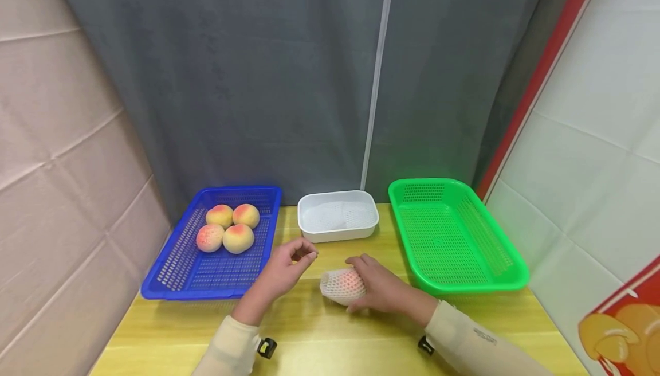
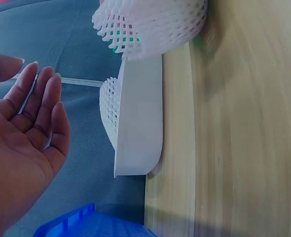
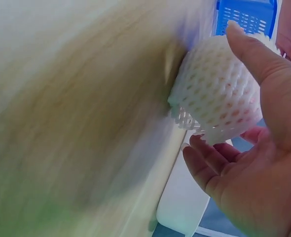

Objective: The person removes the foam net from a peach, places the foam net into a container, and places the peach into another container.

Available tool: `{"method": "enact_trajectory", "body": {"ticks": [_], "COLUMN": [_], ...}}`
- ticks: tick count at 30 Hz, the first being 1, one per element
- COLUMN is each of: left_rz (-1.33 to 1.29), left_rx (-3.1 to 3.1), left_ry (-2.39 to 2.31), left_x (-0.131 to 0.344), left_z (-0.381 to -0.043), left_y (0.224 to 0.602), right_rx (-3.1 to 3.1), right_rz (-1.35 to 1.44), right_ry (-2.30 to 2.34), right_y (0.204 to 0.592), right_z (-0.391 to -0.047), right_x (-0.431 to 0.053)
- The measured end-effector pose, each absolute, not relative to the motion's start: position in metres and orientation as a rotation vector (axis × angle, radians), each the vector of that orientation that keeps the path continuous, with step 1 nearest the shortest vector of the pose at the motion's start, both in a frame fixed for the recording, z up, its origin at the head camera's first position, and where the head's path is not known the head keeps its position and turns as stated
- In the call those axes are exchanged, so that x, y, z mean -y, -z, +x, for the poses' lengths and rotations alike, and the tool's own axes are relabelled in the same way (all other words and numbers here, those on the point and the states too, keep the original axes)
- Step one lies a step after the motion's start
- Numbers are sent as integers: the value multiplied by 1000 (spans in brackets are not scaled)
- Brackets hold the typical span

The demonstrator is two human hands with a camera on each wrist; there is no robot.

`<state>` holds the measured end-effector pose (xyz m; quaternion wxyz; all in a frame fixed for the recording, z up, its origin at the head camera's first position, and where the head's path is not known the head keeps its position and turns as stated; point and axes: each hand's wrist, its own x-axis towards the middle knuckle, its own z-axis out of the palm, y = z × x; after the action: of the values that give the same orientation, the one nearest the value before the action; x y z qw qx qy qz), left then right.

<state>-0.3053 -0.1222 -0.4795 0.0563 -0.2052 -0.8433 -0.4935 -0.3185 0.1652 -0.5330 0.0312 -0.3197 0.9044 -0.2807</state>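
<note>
A peach in a white foam net (image 1: 342, 285) is just above or on the table, in front of the white basket. My right hand (image 1: 382, 285) grips it from the right, thumb on one side and fingers on the other, as the right wrist view also shows. To its left, my left hand (image 1: 286, 263) hovers with fingers loosely bent and holds nothing. In the left wrist view that hand's palm (image 2: 22, 143) faces the netted peach (image 2: 155, 24) with a gap between them. More foam netting (image 2: 109, 106) shows above the rim of the white basket (image 2: 140, 118).
On the left stands a blue basket (image 1: 193, 293) with several bare peaches (image 1: 239, 238) in it. A green basket (image 1: 438, 238) stands on the right, the small white basket (image 1: 337, 235) between them at the back. A grey curtain (image 1: 258, 78) hangs behind the wooden table (image 1: 330, 341).
</note>
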Motion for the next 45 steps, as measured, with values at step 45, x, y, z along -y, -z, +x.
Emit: {"method": "enact_trajectory", "body": {"ticks": [45], "left_rz": [-634], "left_rx": [2627], "left_ry": [1525], "left_x": [128], "left_z": [-296], "left_y": [493], "right_rx": [-2565], "right_rz": [-862], "right_ry": [1422], "right_y": [542], "right_z": [-306], "right_x": [-169]}}
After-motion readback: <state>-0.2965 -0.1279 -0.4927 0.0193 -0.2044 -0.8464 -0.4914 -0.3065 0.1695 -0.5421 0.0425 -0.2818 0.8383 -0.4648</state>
